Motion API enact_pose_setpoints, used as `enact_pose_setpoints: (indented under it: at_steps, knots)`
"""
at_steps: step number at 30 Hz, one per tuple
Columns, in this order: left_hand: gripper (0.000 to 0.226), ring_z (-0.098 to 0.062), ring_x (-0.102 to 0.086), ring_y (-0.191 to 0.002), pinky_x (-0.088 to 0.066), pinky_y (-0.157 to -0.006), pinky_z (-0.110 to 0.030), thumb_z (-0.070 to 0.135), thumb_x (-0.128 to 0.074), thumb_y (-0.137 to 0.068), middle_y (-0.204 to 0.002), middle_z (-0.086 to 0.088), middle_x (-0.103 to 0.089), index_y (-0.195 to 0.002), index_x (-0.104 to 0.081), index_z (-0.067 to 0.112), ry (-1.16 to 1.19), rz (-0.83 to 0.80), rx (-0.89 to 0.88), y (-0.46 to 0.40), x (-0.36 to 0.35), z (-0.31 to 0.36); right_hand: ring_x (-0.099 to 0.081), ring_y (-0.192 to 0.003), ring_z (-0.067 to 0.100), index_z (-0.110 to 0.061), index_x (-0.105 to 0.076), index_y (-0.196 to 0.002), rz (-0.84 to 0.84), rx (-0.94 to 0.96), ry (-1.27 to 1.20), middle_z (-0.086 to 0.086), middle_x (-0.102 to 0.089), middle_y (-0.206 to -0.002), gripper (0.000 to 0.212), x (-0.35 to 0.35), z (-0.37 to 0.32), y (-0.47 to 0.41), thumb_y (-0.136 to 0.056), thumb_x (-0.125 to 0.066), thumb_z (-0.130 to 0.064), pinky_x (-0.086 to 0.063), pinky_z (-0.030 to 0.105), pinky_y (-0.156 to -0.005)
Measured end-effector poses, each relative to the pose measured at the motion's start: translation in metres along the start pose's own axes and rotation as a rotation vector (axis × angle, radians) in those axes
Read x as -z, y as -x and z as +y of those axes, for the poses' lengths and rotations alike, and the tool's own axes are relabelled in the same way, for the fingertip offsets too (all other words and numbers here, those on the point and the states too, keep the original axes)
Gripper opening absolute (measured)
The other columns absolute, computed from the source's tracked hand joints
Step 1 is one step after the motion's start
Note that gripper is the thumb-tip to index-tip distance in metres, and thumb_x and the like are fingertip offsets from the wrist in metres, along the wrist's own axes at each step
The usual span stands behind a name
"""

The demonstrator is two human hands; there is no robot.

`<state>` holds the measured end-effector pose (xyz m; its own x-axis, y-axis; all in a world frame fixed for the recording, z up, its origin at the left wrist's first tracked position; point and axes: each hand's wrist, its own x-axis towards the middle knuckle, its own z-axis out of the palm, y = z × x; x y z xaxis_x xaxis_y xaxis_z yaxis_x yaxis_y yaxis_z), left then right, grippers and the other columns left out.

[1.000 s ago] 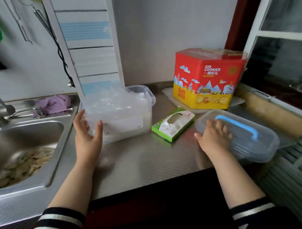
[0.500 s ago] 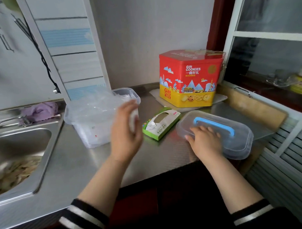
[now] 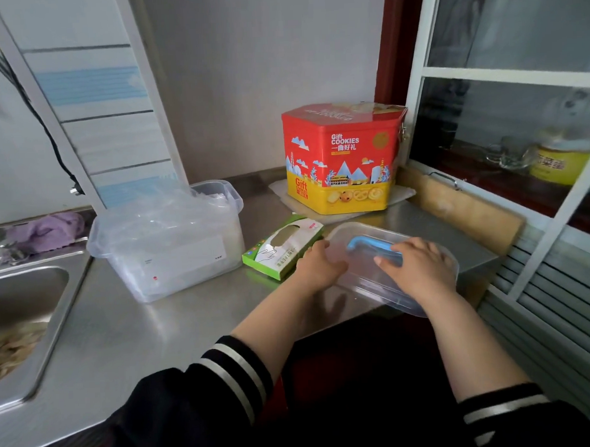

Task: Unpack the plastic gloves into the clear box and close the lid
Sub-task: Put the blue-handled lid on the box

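Note:
The clear box (image 3: pixel 175 271) stands open on the steel counter, heaped with crumpled plastic gloves (image 3: pixel 159 221) that rise above its rim. To its right lies the green glove carton (image 3: pixel 281 249), its window facing up. Further right is the clear lid (image 3: pixel 360 276) with a blue handle (image 3: pixel 358 244), its near edge hanging over the counter's front. My left hand (image 3: pixel 317 267) grips the lid's left end. On top of the lid lies my right hand (image 3: pixel 419 269), fingertips at the blue handle; its thumb is hidden.
A red and yellow cookie tin (image 3: pixel 341 158) stands behind the lid on a white board. The sink (image 3: pixel 25 299) with scraps is at the left, a purple cloth (image 3: pixel 46 228) behind it. A wooden rolling pin (image 3: pixel 463 210) lies along the window frame at the right.
My left hand has left the clear box, crossed to the right and taken hold of the lid's left end. My right hand has stayed on the lid.

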<state>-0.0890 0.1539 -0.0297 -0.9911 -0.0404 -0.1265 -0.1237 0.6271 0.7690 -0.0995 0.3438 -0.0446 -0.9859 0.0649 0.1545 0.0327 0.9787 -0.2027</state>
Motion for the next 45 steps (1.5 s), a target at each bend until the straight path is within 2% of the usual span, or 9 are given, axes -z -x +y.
enact_pose_setpoints:
  at_steps: [4, 8, 17, 22, 27, 33, 37, 41, 45]
  knots:
    - [0.065, -0.029, -0.062, -0.105, -0.050, -0.094, -0.038, 0.036, -0.072, -0.073, -0.122, -0.012, -0.062, -0.129, -0.052, 0.011, 0.455, 0.034, 0.160, -0.007, 0.007, 0.005, -0.034, -0.132, 0.024, -0.031, -0.048, -0.136, 0.020, 0.010, -0.007, -0.002, -0.043, -0.142, 0.059, -0.002, 0.004, 0.002, -0.090, -0.039, -0.066, -0.029, 0.041, -0.105]
    - [0.021, -0.024, -0.062, -0.072, -0.051, -0.055, -0.028, 0.025, -0.068, -0.086, -0.096, -0.012, -0.069, -0.099, -0.063, 0.010, 0.821, -0.031, 0.305, -0.009, 0.013, 0.015, -0.042, -0.122, 0.025, -0.024, -0.063, -0.122, 0.329, 0.043, -0.185, -0.002, -0.052, -0.131, 0.047, -0.016, 0.013, 0.016, -0.089, -0.050, -0.056, -0.032, 0.041, -0.101]
    - [0.008, -0.014, -0.067, -0.068, -0.053, -0.066, -0.028, 0.010, -0.056, -0.096, -0.086, -0.002, -0.072, -0.102, -0.061, 0.007, 1.033, 0.086, -0.158, 0.023, 0.043, 0.032, -0.034, -0.132, 0.028, -0.019, -0.046, -0.138, 0.744, -0.007, -0.608, 0.007, -0.036, -0.146, 0.060, -0.008, -0.007, 0.035, -0.086, -0.055, -0.050, -0.030, 0.046, -0.105]
    - [0.022, -0.018, -0.065, -0.071, -0.050, -0.057, -0.024, 0.003, -0.064, -0.089, -0.078, -0.001, -0.068, -0.102, -0.059, 0.019, 1.159, 0.291, -0.245, 0.056, 0.104, 0.012, -0.046, -0.132, 0.021, -0.023, -0.016, -0.151, 0.371, -0.112, -1.451, 0.001, -0.025, -0.155, 0.083, 0.021, -0.068, 0.007, -0.087, -0.067, -0.036, -0.054, 0.030, -0.091]
    - [0.041, -0.002, -0.057, -0.103, -0.043, -0.092, -0.022, 0.015, -0.061, -0.092, -0.119, 0.005, -0.059, -0.131, -0.049, 0.023, 0.754, 0.857, -0.275, 0.084, 0.154, -0.030, -0.043, -0.130, 0.013, -0.004, -0.035, -0.143, 0.244, 0.089, -1.479, 0.007, -0.041, -0.145, 0.067, 0.025, -0.164, -0.006, -0.088, -0.069, -0.018, -0.039, 0.007, -0.096]
    - [0.038, -0.020, -0.055, -0.118, -0.042, -0.105, -0.045, 0.040, -0.058, -0.076, -0.124, -0.005, -0.060, -0.111, -0.061, 0.028, 0.700, 1.304, -0.082, 0.099, 0.200, -0.095, -0.035, -0.128, 0.004, -0.018, -0.030, -0.147, 0.064, 0.397, -1.294, -0.001, -0.036, -0.146, 0.066, 0.031, -0.255, 0.007, -0.091, -0.064, -0.023, -0.030, 0.016, -0.101]
    - [0.042, -0.037, -0.060, -0.082, -0.049, -0.071, -0.045, 0.028, -0.056, -0.080, -0.092, -0.026, -0.062, -0.105, -0.062, -0.004, 0.787, 1.199, 0.107, 0.096, 0.228, -0.113, -0.039, -0.128, 0.013, -0.024, -0.033, -0.146, 0.039, 0.450, -1.073, 0.002, -0.039, -0.143, 0.066, 0.043, -0.295, -0.001, -0.088, -0.064, -0.028, -0.034, 0.029, -0.104]
    - [0.006, -0.020, -0.033, -0.066, -0.025, -0.057, -0.031, 0.016, -0.054, -0.083, -0.068, -0.005, -0.039, -0.080, -0.054, 0.012, 0.734, 0.988, 0.198, 0.086, 0.245, -0.117, -0.050, -0.124, 0.021, -0.031, -0.044, -0.136, -0.084, 0.278, -1.095, -0.003, -0.051, -0.135, 0.074, 0.044, -0.305, -0.024, -0.066, -0.062, -0.046, -0.036, 0.054, -0.106]
    - [0.021, -0.014, -0.038, -0.064, -0.032, -0.059, -0.027, 0.014, -0.055, -0.089, -0.070, 0.001, -0.045, -0.070, -0.048, 0.020, 0.772, 0.901, 0.202, 0.074, 0.247, -0.127, -0.056, -0.115, 0.022, -0.021, -0.047, -0.136, -0.173, 0.182, -1.099, 0.000, -0.055, -0.131, 0.075, 0.040, -0.304, -0.031, -0.068, -0.065, -0.049, -0.047, 0.034, -0.091]
